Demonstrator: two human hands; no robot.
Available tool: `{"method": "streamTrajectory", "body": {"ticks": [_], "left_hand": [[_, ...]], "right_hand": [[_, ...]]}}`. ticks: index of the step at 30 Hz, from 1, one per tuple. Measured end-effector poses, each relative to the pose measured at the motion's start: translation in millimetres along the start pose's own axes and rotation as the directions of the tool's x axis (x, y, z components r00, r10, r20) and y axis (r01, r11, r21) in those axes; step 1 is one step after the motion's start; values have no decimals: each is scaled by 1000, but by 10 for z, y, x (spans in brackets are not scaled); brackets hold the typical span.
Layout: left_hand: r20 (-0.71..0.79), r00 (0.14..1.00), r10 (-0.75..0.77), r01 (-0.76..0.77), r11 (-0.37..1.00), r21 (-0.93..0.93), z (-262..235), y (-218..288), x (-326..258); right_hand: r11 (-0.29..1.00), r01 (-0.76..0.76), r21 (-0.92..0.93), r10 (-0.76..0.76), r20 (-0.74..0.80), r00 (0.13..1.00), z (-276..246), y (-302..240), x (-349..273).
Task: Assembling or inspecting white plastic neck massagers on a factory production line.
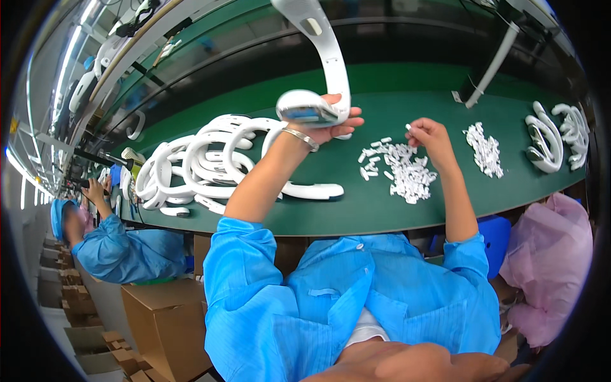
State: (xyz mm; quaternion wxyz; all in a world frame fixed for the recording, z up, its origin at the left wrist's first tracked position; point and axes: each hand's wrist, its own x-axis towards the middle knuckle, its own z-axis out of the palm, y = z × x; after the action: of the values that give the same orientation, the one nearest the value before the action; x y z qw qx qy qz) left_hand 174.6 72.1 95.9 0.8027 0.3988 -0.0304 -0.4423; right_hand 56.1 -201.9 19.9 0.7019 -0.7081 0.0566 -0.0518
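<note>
My left hand (326, 132) is raised over the bench, palm up, with a white curved neck fan housing (336, 73) resting in its grip. One rounded end of the housing, with a dark patch on it, lies over the palm; the other end reaches up past the top of the view. My right hand (431, 135) pinches a small white plastic piece (408, 127) between thumb and fingertips. Below that hand spreads a loose pile of similar small white pieces (410, 175). Left of my left forearm, several white U-shaped housings (191, 167) lie heaped over one another.
A second pile of small white pieces (485, 151) and several curved housings (545, 143) lie on the green bench (356, 219) to the right. A grey post (493, 63) stands behind. Co-workers in blue (127, 248) and pink (550, 267) flank me; cardboard boxes (162, 325) stand lower left.
</note>
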Motion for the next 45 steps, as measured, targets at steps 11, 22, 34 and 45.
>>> {"method": "streamTrajectory", "body": {"ticks": [11, 22, 34, 45], "left_hand": [[-33, 996, -86, 90, 983, 161, 385, -1102, 232], [-35, 985, 169, -156, 959, 236, 526, -1565, 120], [-46, 961, 272, -262, 953, 150, 486, -1588, 55], [-44, 931, 363, -353, 924, 149, 623, -1680, -11]], "right_hand": [[980, 22, 196, -46, 116, 992, -2, -349, -401], [931, 217, -294, -195, 100, 976, 290, -212, -535], [681, 349, -644, -319, 169, 933, 360, -144, -670], [1000, 14, 23, -10, -138, 990, 548, -9, -659]]}}
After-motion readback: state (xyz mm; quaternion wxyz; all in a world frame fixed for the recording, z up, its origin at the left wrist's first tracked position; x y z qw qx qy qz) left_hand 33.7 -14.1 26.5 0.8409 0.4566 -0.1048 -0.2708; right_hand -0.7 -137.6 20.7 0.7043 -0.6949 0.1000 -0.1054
